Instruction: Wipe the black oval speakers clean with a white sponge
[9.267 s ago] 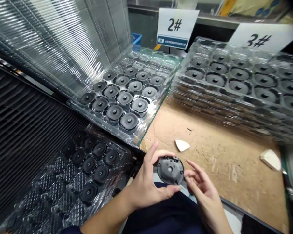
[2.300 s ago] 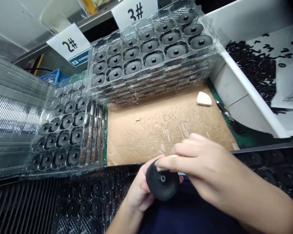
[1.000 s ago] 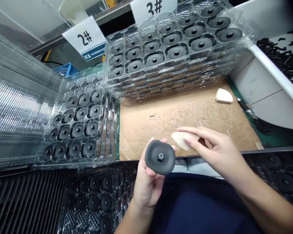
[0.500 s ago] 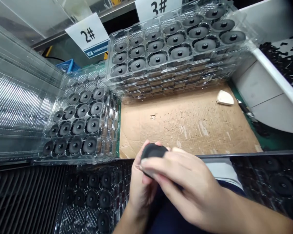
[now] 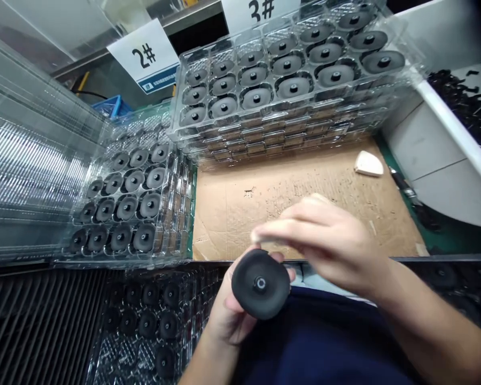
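Note:
A black, round, dished part (image 5: 246,291) with a small hollow stem at its centre is in my left hand (image 5: 228,315). The fingers wrap round it from beneath and behind, and its stem side faces up toward me. Just above and to the right of it is my right hand (image 5: 336,240), apart from the part, over the cardboard. Its fingers point left, bent and smeared by motion, so whether anything is between the fingertips cannot be made out.
Stacked clear trays (image 5: 232,128) of similar parts stand at the back; another tray stack (image 5: 170,214) stands left. Cardboard (image 5: 224,208) covers the worktop, with a white wedge-shaped piece (image 5: 369,163) on it. A white bin (image 5: 444,107) at right holds small black pieces. More trays lie below the edge.
My right hand has come off the black part and moved up and right. The part in my left hand has turned, so its stem now shows.

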A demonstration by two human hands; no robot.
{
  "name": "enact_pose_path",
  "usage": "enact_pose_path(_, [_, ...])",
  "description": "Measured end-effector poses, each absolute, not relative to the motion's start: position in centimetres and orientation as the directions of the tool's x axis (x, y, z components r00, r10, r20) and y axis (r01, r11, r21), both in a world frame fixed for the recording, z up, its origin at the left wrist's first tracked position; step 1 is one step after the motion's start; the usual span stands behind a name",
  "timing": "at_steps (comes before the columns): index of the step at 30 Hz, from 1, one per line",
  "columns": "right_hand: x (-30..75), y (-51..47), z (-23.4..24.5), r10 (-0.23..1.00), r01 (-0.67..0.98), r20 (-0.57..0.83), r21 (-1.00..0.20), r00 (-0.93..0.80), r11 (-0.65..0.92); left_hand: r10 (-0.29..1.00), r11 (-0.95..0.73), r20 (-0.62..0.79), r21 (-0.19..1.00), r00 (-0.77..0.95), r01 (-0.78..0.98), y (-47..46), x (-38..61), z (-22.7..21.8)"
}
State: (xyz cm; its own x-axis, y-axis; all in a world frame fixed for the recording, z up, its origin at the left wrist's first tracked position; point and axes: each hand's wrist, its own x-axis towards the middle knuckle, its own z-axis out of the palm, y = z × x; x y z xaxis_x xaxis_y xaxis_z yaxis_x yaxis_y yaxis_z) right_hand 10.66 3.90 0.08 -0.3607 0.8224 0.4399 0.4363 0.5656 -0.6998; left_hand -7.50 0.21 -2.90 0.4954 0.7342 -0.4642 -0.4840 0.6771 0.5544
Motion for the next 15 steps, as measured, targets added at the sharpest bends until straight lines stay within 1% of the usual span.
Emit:
enact_pose_path(2, [11.4, 2.7, -3.0, 0.941, 0.543, 0.303, -0.771, -0.149, 0.334, 0.754, 0.656, -0.403, 0.509, 0.519, -0.557, 0.4, -7.8, -3.1])
enact_pose_path(3, [11.7, 1.9, -4.8, 0.973, 0.57, 0.214, -0.791, -0.084, 0.223, 0.759, 0.65, -0.376, 0.488, 0.532, -0.583, 0.5, -7.9, -3.3])
enact_pose_path(4, [11.9, 0.9, -6.6, 0.99, 0.596, 0.125, -0.791, -0.062, 0.137, 0.757, 0.651, -0.357, 0.471, 0.547, -0.595, 0.6, -7.9, -3.4])
enact_pose_path(5, [12.1, 0.0, -8.4, 0.995, 0.617, 0.06, -0.781, -0.075, 0.093, 0.756, 0.652, -0.342, 0.461, 0.558, -0.601, 0.7, -7.8, -3.6])
enact_pose_path(7, [12.5, -1.4, -10.7, 0.994, 0.626, 0.008, -0.777, -0.108, 0.074, 0.745, 0.663, -0.317, 0.442, 0.586, -0.604, 0.9, -7.4, -3.9])
enact_pose_path(9, [13.1, -1.9, -10.8, 0.995, 0.618, -0.001, -0.783, -0.104, 0.064, 0.731, 0.678, -0.302, 0.426, 0.612, -0.599, 1.0, -7.0, -3.9])
enact_pose_path(10, [13.4, -1.7, -9.9, 0.997, 0.614, -0.002, -0.788, -0.08, 0.048, 0.724, 0.684, -0.297, 0.421, 0.622, -0.595, 1.1, -6.8, -3.9])
enact_pose_path(12, [13.6, -1.0, -6.6, 0.999, 0.6, 0.044, -0.799, -0.011, 0.042, 0.711, 0.698, -0.304, 0.415, 0.634, -0.584, 1.0, -6.3, -3.7])
enact_pose_path(13, [13.4, -0.6, -4.6, 0.994, 0.585, 0.104, -0.807, 0.014, 0.076, 0.705, 0.704, -0.326, 0.429, 0.63, -0.566, 1.0, -6.2, -3.5])
enact_pose_path(14, [13.1, -0.1, -2.6, 0.98, 0.579, 0.201, -0.799, 0.0, 0.163, 0.702, 0.707, -0.365, 0.459, 0.611, -0.538, 0.9, -6.0, -3.4])
enact_pose_path(15, [12.6, 0.3, -0.8, 0.947, 0.564, 0.307, -0.766, -0.097, 0.307, 0.701, 0.708, -0.412, 0.494, 0.582, -0.504, 0.8, -6.0, -3.4])
